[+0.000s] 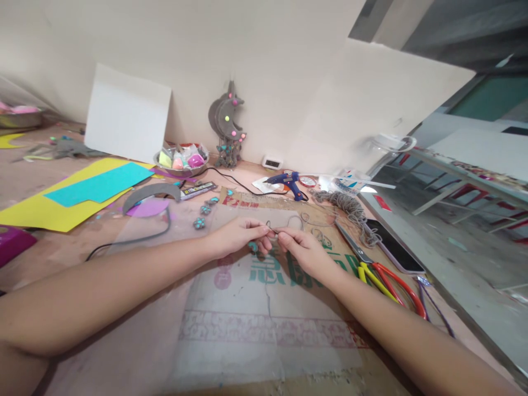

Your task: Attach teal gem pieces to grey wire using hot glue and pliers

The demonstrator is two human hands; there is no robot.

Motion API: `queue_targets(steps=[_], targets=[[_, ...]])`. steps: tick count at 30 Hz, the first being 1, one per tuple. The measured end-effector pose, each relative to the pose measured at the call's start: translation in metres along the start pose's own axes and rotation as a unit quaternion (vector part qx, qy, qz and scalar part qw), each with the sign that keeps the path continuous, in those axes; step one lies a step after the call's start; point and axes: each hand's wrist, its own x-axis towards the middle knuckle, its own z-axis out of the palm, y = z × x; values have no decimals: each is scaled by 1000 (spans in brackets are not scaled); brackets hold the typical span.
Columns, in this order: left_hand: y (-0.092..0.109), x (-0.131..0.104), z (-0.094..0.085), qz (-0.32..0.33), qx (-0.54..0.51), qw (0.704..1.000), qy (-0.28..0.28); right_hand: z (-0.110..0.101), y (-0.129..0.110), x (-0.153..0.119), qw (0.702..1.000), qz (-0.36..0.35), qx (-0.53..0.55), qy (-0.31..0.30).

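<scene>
My left hand (246, 235) and my right hand (302, 245) meet above a translucent sheet (231, 352) laid over printed cardboard. Both are closed in a pinch on a thin grey cord (268, 294), which loops up above the fingertips and trails down onto the sheet. A small turquoise and grey piece (253, 247) hangs just under my left fingers; whether it is tied to the cord I cannot tell. Several turquoise and grey flower-like pieces (199, 223) lie beyond my left wrist.
Open scissors (373, 267) and a phone (394, 245) lie right of my right forearm, near the table edge. Behind are a grey cord bundle (344, 203), a blue glue gun (289, 181), a bowl (181, 168) of coloured packets and a hanging moon ornament (226, 118). Yellow sheets (28, 212) lie left.
</scene>
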Motion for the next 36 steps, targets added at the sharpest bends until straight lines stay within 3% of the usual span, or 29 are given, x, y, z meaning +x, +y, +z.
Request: queue_targets(steps=[8, 15, 24, 36], targets=[[-2, 2, -1, -11, 5, 1000, -12, -2, 2, 1, 998, 46, 41, -17], [-4, 4, -5, -20, -70, 997, -26, 0, 12, 2, 994, 73, 79, -1], [3, 0, 2, -39, -53, 998, 18, -1, 9, 2, 990, 80, 111, 14], [8, -1, 6, -29, -23, 999, 30, 0, 0, -1, 990, 77, 119, -21]])
